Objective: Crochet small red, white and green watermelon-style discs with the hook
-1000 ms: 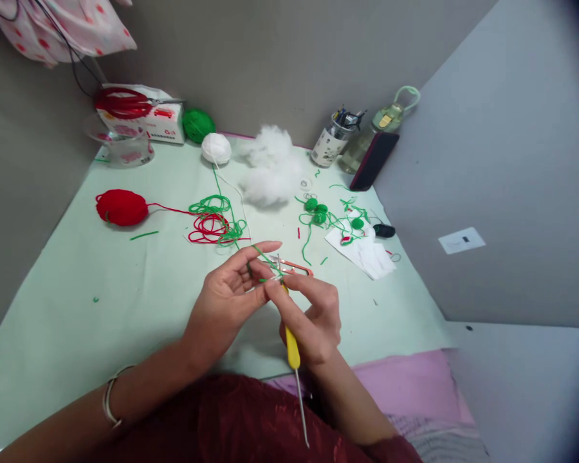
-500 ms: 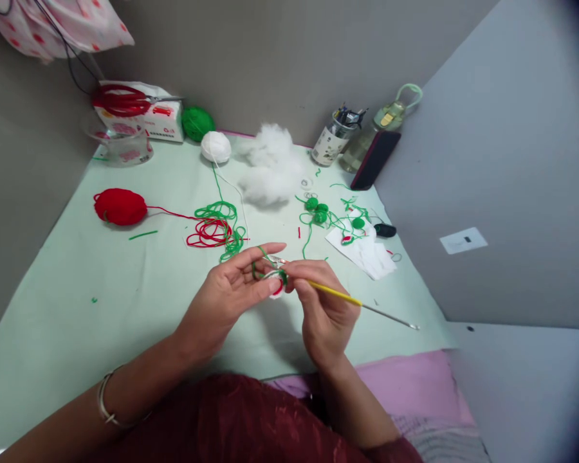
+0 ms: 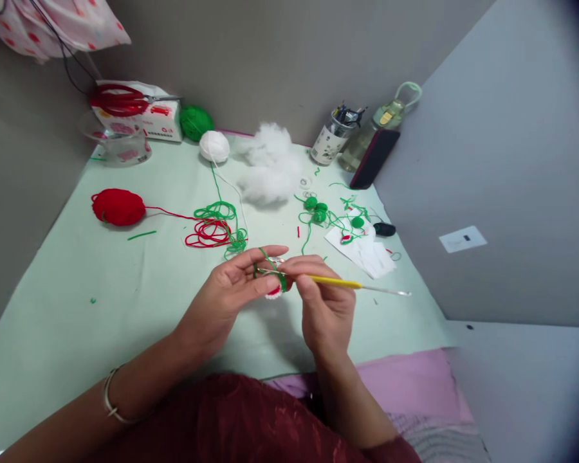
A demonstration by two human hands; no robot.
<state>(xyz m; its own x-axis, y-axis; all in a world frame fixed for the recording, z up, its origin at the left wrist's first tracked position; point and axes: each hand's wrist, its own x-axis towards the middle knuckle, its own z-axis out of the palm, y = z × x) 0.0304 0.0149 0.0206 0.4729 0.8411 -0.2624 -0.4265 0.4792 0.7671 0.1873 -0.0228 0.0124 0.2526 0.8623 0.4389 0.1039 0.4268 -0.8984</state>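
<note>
Left fingers [image 3: 258, 290] pinch the crocheted piece [image 3: 273, 294]; right fingers [image 3: 311, 265], just beside, clamp the hook [image 3: 335, 281]. I'd fear green yarn [image 3: 267, 257] missing its tip if tension slackens.

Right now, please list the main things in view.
Box: 1, white, back left
Scissors: 1, red, by box
Tub: 1, clear, left
Yarn balls: 3, red, green, white, left
Fluff: uncounted, white, back
Pen cup: 1, clear, right
Bottle: 1, green, right
Phone: 1, dark, right
Small balls: 4, green, right
Loose yarn: uncounted, red, green, centre
Crochet hook: 1, yellow, centre
Needlework: 1, multicoloured, centre
Left hand: 1, bare, holding needlework
Right hand: 1, bare, holding crochet hook
</note>
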